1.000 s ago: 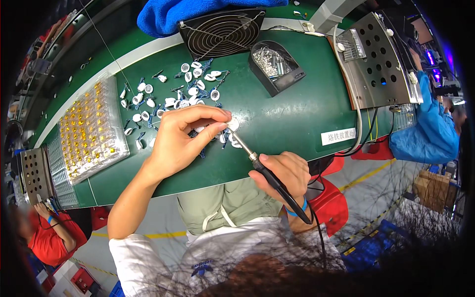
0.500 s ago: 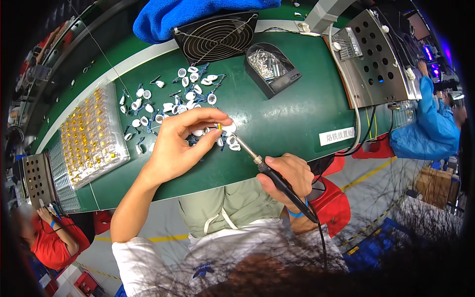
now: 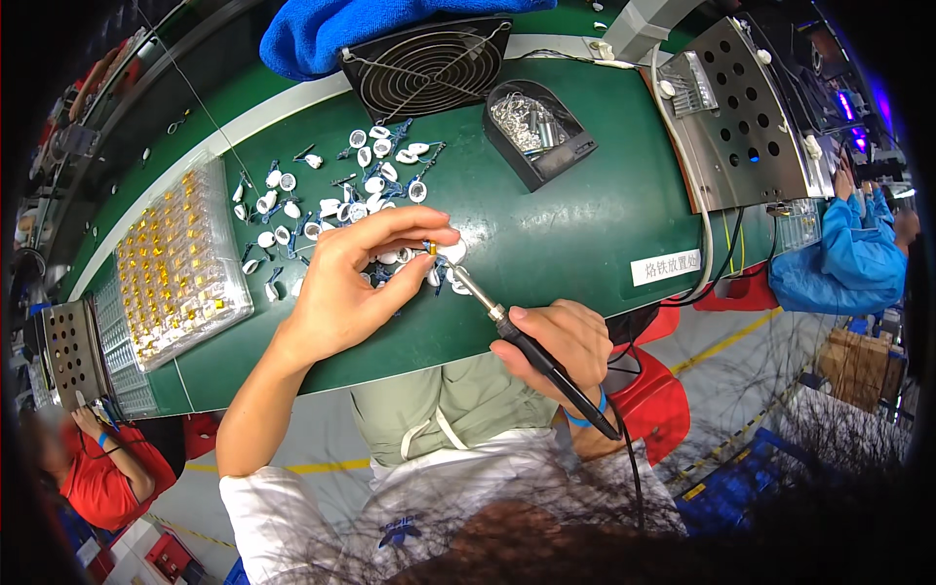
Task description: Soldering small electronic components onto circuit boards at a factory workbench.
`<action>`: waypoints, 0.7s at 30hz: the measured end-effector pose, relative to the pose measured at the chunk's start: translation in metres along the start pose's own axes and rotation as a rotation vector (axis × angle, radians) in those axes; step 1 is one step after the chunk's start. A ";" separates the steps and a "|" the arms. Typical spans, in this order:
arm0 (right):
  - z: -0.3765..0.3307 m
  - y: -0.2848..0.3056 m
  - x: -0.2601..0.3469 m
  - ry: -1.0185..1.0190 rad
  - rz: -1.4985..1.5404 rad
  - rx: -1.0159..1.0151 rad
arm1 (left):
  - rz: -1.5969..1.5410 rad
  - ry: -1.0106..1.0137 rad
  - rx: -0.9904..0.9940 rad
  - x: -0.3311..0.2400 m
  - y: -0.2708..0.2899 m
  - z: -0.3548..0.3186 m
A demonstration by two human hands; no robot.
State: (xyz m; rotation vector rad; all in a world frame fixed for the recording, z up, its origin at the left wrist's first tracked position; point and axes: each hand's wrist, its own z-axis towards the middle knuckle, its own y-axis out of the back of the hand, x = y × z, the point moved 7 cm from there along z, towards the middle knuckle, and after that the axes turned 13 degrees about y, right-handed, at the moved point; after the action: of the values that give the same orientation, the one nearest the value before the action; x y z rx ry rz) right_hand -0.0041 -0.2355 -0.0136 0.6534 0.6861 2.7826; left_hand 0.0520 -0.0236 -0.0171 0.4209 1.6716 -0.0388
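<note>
White oval part (image 3: 450, 253) with a tiny yellow piece, pinched by left hand (image 3: 353, 288).

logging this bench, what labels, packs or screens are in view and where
White label: a small rectangle with dark print, stuck near the green table's front edge, right of the hands.
Clear tray pack: at the table's left, a rectangle with rows of small yellow parts.
No screen is in view.

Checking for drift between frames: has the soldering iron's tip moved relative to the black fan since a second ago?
No. The soldering iron tip sits just below-right of the left hand fingertips, the same way off the black fan; only the camera shifted.
</note>
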 end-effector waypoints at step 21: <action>-0.005 0.003 0.000 -0.021 0.004 -0.002 | 0.038 -0.034 -0.041 0.002 -0.001 0.001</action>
State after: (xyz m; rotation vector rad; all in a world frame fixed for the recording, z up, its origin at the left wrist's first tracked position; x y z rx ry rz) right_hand -0.0073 -0.2404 -0.0162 0.6829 0.6783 2.7757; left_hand 0.0524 -0.0241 -0.0189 0.4187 1.6278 0.0163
